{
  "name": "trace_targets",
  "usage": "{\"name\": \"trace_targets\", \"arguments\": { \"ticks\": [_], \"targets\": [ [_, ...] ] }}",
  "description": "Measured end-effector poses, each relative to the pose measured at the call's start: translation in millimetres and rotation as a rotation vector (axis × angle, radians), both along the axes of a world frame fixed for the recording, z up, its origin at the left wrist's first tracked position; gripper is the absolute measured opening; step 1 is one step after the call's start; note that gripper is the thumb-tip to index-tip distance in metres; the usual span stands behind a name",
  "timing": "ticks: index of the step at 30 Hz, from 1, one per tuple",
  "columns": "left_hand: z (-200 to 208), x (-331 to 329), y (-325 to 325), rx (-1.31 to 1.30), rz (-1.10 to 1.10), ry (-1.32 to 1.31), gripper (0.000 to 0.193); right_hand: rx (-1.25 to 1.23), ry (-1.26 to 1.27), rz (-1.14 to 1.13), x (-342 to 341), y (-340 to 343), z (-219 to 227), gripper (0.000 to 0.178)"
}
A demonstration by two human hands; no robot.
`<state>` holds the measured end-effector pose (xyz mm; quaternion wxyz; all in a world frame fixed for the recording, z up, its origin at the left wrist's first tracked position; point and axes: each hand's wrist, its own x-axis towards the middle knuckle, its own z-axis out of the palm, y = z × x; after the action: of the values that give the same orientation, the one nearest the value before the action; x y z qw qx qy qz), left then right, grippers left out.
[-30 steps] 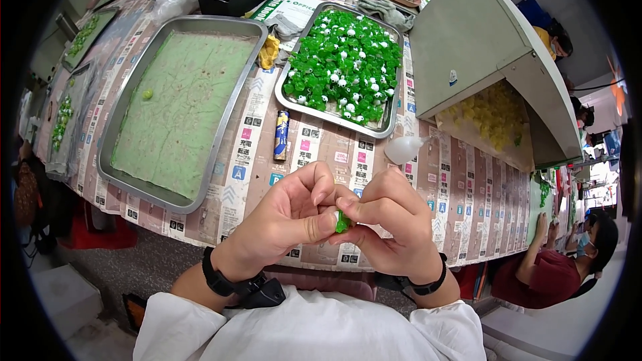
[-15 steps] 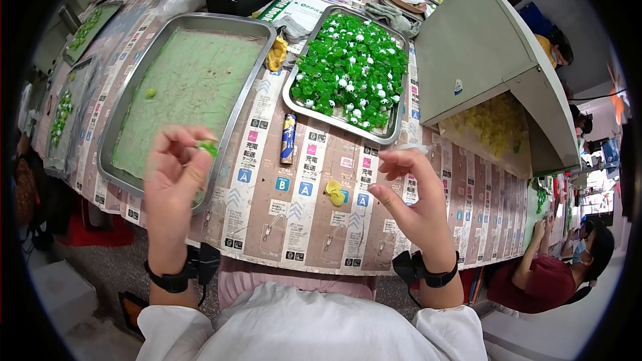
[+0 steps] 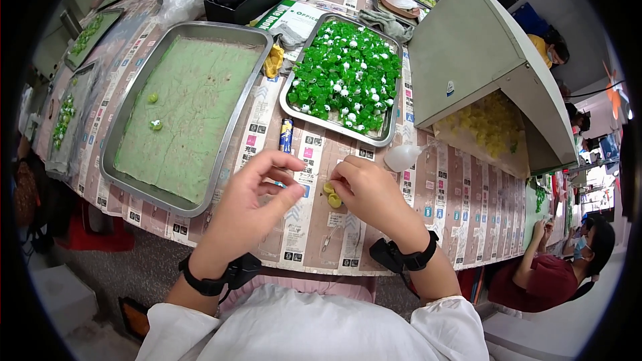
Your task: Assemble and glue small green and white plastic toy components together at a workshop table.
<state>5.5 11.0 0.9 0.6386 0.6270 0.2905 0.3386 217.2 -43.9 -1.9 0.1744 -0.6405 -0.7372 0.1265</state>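
Observation:
My left hand (image 3: 262, 190) hovers over the table with its fingers loosely bent and apart, nothing visible between them. My right hand (image 3: 368, 190) is closed in a pinch at the small yellow cup-shaped pieces (image 3: 334, 200); its fingertips partly cover one of them. To the left, a metal tray (image 3: 235, 117) lined with green sheet holds a green and white piece (image 3: 156, 125) and a plain green piece (image 3: 152, 98). Beyond my hands stands another metal tray (image 3: 289, 103), heaped with green pieces and white balls (image 3: 348, 70).
A blue and yellow tube (image 3: 286, 135) lies between the trays. By my right hand lies a white squeeze bottle (image 3: 403, 157). An open-fronted grey box (image 3: 468, 60) with yellow pieces (image 3: 491, 124) stands at the right. A black bin (image 3: 231, 3) is at the back; a co-worker (image 3: 548, 274) sits far right.
My left hand has let go of a green and white piece on the green-lined tray and moved right. My right hand has moved left and closed at the yellow pieces.

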Motion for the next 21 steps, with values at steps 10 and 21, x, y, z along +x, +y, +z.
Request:
{"name": "trace_targets", "arguments": {
  "ticks": [10, 21],
  "targets": [
    [-18.8, 28.0, -4.7, 0.001, -0.078, 0.145, 0.025, 0.082, -0.004, 0.104, -1.1, -5.9, 4.3, 0.011],
    [-13.7, 23.7, -8.9, -0.336, -0.084, -0.177, 0.022, 0.389, 0.032, 0.094, -18.6, -8.0, 32.1, 0.013]
  ]
}}
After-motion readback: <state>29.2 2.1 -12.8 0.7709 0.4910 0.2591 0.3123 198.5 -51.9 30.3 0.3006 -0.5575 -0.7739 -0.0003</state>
